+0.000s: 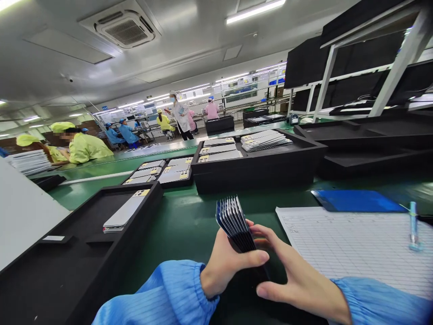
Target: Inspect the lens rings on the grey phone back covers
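Note:
My left hand (pixel 225 266) grips a fanned stack of several thin dark phone back covers (pixel 234 220) held upright over the green bench. Its thumb lies across the lower part of the stack. From the right side my right hand (pixel 291 275) steadies the same stack, fingers pressed against its edge. Both arms wear blue sleeves. A black foam tray (pixel 71 266) at the left holds a small pile of silver covers (pixel 125 212).
A lined paper form (pixel 355 248) and a blue pad (pixel 358 201) lie at the right, with a pale blue pen (pixel 413 225) on the form. Black trays of covers (pixel 257 167) stand behind. A green conveyor (pixel 101 169) runs across. Workers in yellow and blue sit far off.

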